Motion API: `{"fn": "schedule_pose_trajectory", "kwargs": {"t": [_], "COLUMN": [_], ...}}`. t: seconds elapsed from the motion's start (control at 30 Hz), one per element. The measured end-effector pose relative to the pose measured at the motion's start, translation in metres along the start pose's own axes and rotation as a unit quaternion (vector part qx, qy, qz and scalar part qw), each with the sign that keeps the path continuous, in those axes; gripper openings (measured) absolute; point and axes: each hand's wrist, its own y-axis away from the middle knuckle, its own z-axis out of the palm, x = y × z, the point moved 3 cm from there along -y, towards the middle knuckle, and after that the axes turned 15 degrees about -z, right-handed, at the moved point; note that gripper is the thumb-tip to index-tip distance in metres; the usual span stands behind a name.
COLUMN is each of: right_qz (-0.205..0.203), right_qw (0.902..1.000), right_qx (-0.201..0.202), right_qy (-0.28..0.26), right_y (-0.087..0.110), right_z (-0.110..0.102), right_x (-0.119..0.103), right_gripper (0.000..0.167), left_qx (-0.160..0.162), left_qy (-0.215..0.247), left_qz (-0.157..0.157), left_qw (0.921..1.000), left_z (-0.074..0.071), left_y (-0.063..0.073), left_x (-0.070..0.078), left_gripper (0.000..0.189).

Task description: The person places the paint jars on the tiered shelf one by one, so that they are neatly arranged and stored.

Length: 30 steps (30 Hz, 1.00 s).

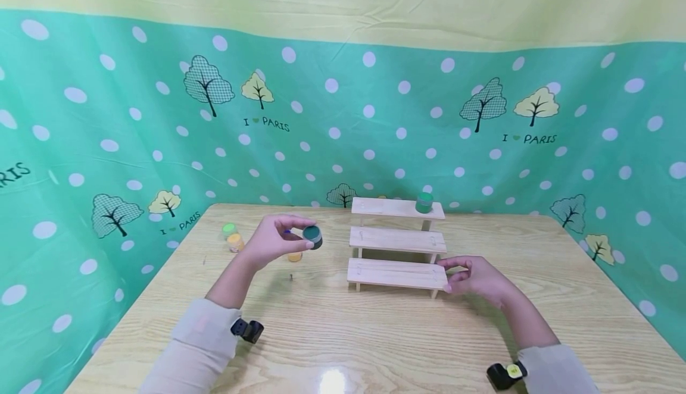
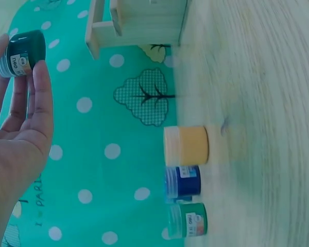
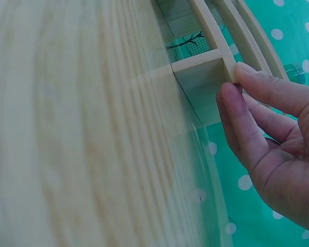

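While left grip (image 1: 270,242) pinches dark jar (image 1: 312,237), right grip (image 1: 477,278) pinching shelf (image 1: 396,273), grained table (image 1: 375,334), dotted curtain (image 1: 370,114) behind

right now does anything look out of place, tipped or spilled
One small oddity: a dark speck on the table near an orange jar, standing out against pale wood, too small to identify. No spill shows; the wooden shelf stands upright.
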Motion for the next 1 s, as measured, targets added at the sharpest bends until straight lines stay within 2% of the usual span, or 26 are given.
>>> {"fn": "schedule_pose_trajectory", "kwargs": {"t": [0.17,0.33,0.8,1.0], "right_qz": [-0.001,-0.002,-0.006,-0.003], "right_qw": [1.0,0.9999,1.0,1.0], "right_qx": [0.002,0.004,0.002,-0.001], "right_qy": [0.002,0.009,0.004,0.006], "right_y": [0.0,0.0,0.0,0.0], "right_z": [0.001,0.0,0.001,0.001], "right_x": [0.0,0.0,-0.001,-0.001], "right_gripper": [0.061,0.061,0.062,0.062], "left_qx": [-0.004,-0.001,0.015,0.014], "left_qy": [0.011,0.012,0.013,0.019], "left_qz": [0.016,0.016,0.03,0.021], "left_qw": [0.9998,0.9998,0.9993,0.9995], "left_z": [0.005,0.012,0.034,0.048], "left_y": [0.0,-0.002,-0.015,-0.023], "left_x": [0.008,0.017,0.033,0.038], "left_gripper": [0.044,0.042,0.037,0.036]}}
